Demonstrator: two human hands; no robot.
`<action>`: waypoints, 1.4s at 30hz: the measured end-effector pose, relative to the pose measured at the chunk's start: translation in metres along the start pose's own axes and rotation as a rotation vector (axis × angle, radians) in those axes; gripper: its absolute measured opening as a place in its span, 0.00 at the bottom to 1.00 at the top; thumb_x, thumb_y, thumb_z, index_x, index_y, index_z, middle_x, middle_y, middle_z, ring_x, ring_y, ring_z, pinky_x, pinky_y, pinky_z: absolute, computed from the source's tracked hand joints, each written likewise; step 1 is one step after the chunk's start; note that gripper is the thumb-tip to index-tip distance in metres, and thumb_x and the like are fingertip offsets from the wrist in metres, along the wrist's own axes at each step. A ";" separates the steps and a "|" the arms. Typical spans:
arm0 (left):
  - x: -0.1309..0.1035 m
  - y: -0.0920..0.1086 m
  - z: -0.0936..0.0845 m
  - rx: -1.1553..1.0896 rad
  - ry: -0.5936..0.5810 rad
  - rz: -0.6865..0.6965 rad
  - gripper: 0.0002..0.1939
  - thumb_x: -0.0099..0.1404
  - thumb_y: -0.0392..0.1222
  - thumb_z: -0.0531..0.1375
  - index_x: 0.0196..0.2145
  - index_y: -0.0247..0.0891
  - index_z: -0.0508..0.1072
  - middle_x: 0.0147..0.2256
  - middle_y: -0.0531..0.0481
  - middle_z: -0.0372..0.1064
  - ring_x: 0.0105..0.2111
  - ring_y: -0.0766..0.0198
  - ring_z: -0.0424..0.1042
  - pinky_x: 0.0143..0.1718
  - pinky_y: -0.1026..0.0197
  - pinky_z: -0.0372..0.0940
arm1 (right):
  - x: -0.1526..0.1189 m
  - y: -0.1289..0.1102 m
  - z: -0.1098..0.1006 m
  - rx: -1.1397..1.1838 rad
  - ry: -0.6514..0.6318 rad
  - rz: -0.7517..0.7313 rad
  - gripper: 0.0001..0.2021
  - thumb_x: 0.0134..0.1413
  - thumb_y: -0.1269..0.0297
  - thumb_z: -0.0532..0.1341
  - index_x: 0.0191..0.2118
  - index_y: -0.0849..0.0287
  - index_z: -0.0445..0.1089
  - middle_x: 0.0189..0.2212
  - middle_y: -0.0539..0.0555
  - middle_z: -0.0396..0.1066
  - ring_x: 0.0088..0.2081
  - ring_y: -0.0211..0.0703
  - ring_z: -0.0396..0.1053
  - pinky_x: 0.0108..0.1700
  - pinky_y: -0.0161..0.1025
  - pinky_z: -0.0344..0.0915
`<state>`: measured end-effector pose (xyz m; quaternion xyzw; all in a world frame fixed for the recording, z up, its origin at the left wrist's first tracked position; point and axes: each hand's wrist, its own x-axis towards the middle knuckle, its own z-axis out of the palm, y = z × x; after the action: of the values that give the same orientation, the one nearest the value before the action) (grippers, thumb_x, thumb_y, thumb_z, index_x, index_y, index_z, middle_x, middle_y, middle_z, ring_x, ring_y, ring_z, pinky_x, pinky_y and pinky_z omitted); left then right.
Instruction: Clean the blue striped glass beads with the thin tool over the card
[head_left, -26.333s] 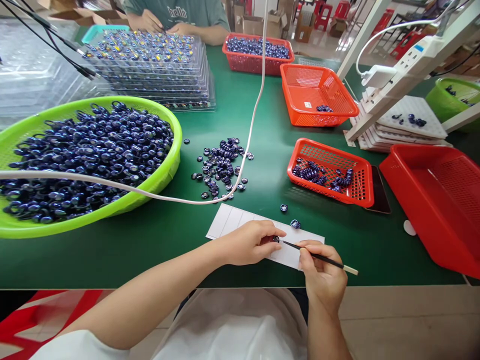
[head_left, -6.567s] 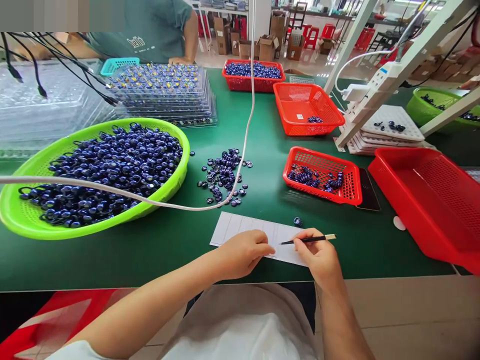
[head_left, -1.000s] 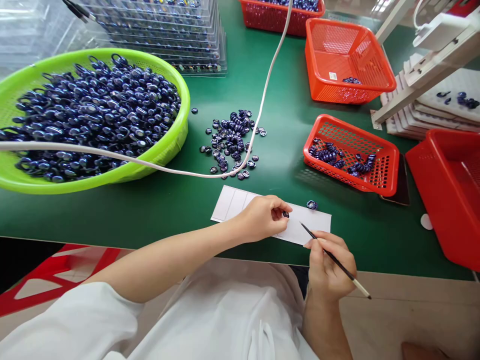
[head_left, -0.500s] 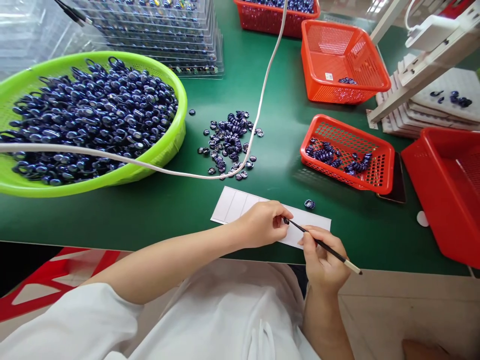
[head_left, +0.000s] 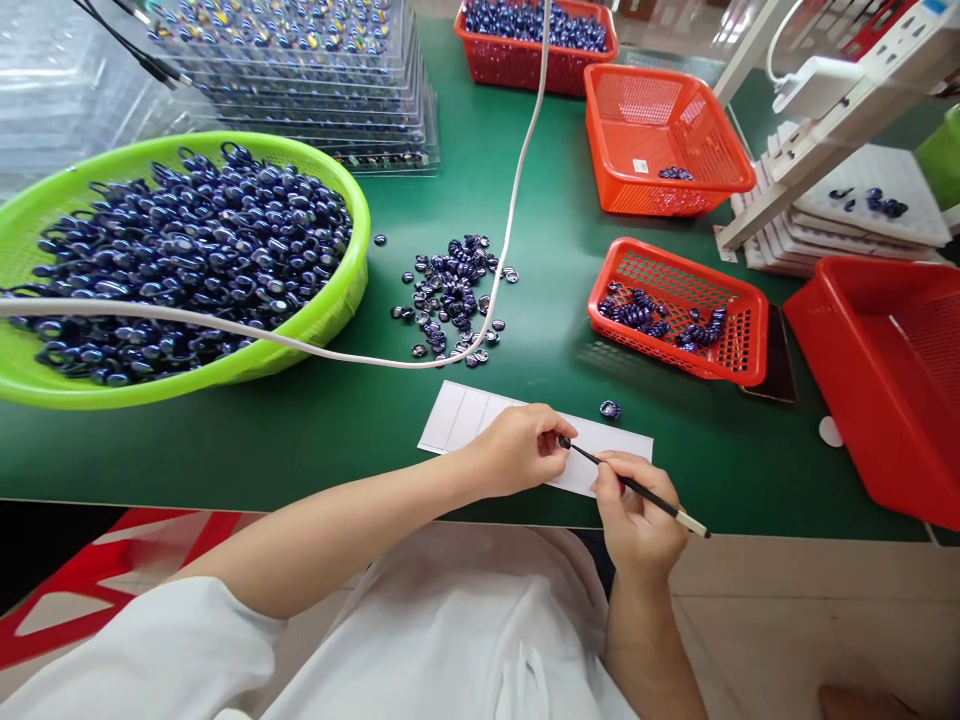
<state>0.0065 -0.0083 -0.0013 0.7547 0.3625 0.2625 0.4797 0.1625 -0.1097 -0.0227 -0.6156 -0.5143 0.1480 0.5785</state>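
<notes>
My left hand [head_left: 521,452] is closed, pinching a small dark glossy piece [head_left: 564,441] between thumb and fingertips. In my right hand [head_left: 641,520] is a thin paintbrush [head_left: 691,522], black with a cream end, held like a pen. Its narrow tip meets the small piece at my left fingertips. Both hands are over a white paper strip [head_left: 459,416] marked with lines, which they partly cover. A single dark blue ring-shaped piece [head_left: 610,409] lies just beyond the strip. Farther off, a loose pile of similar pieces [head_left: 454,290] is spread on the green table [head_left: 555,350].
A green basket [head_left: 358,235] heaped with dark looped pieces stands left. A white cable [head_left: 352,355] crosses the table. Stacked clear trays [head_left: 431,130] stand behind. To the right are a small red basket [head_left: 675,262], an orange basket [head_left: 637,190] and a large red bin [head_left: 847,350].
The view has shifted slightly, so most table items appear a little lower and farther left. Both hands keep their grips, with the brush tip still at the small piece.
</notes>
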 end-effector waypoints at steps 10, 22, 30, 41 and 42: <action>0.007 -0.004 -0.058 0.519 0.276 0.071 0.15 0.62 0.30 0.56 0.44 0.36 0.77 0.41 0.42 0.74 0.44 0.55 0.72 0.49 0.50 0.71 | 0.002 -0.002 0.000 0.208 0.198 0.110 0.04 0.55 0.69 0.66 0.36 0.58 0.71 0.36 0.54 0.77 0.27 0.39 0.74 0.31 0.43 0.74; 0.047 0.020 0.006 0.645 -0.058 0.349 0.16 0.67 0.39 0.62 0.51 0.35 0.73 0.51 0.38 0.70 0.49 0.51 0.67 0.51 0.47 0.68 | 0.003 -0.006 0.002 0.305 0.478 0.119 0.06 0.56 0.70 0.65 0.35 0.57 0.67 0.34 0.50 0.74 0.21 0.33 0.69 0.24 0.37 0.70; 0.069 0.014 0.020 0.841 -0.208 0.407 0.13 0.72 0.36 0.52 0.36 0.33 0.76 0.37 0.41 0.71 0.38 0.56 0.68 0.39 0.55 0.65 | 0.003 -0.005 0.000 0.312 0.418 0.091 0.04 0.56 0.70 0.64 0.36 0.58 0.68 0.35 0.52 0.74 0.22 0.34 0.70 0.24 0.38 0.71; 0.056 0.018 -0.007 1.033 -0.198 0.279 0.08 0.69 0.37 0.51 0.38 0.33 0.69 0.34 0.42 0.69 0.34 0.53 0.68 0.34 0.52 0.59 | 0.007 -0.006 0.001 0.363 0.374 0.161 0.05 0.53 0.70 0.67 0.34 0.59 0.70 0.34 0.52 0.76 0.21 0.34 0.71 0.26 0.38 0.70; 0.054 0.017 -0.009 1.026 -0.189 0.276 0.09 0.70 0.37 0.50 0.38 0.33 0.69 0.34 0.42 0.69 0.34 0.53 0.68 0.34 0.53 0.58 | 0.007 -0.006 0.000 0.366 0.371 0.168 0.05 0.53 0.70 0.67 0.34 0.59 0.70 0.34 0.52 0.76 0.21 0.34 0.71 0.27 0.38 0.70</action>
<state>0.0374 0.0353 0.0203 0.9531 0.2969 0.0430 0.0409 0.1627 -0.1049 -0.0150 -0.5580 -0.3115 0.1707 0.7500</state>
